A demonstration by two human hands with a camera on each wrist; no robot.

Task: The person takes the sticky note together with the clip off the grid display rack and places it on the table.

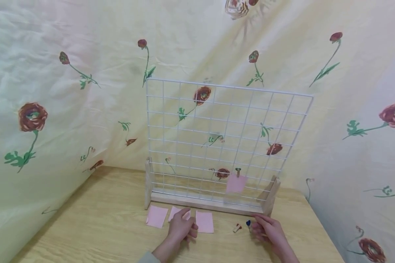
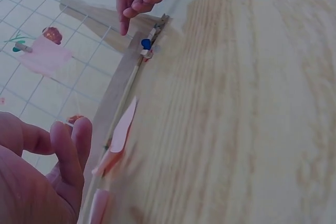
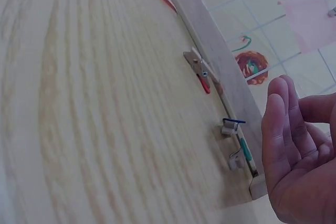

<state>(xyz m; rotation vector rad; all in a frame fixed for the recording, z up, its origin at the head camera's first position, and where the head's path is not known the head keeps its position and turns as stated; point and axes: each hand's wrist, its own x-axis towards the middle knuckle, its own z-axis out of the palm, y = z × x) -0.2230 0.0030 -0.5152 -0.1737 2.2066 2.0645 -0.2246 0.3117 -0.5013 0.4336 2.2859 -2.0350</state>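
Observation:
My left hand (image 1: 181, 228) hovers over the middle pink paper square (image 1: 174, 210), partly covering it. Its fingers are loosely bent and nothing shows between them; whether they touch the paper is unclear. Pink squares lie to either side, one on the left (image 1: 157, 216) and one on the right (image 1: 204, 222). Beside the small clothespins is my right hand (image 1: 270, 230), fingers relaxed and holding nothing. A red-topped clothespin (image 1: 237, 228) and a blue heart-topped clothespin (image 1: 248, 223) lie on the table. In the right wrist view a green-topped clothespin (image 3: 243, 151) lies near the hand.
Behind the papers stands a white wire grid (image 1: 196, 138) on a wooden base (image 1: 204, 203). Another pink square (image 1: 236, 184) hangs low on it, held by a green-topped clothespin (image 1: 238, 172). Flowered cloth (image 1: 112, 91) surrounds the wooden table (image 1: 95, 219).

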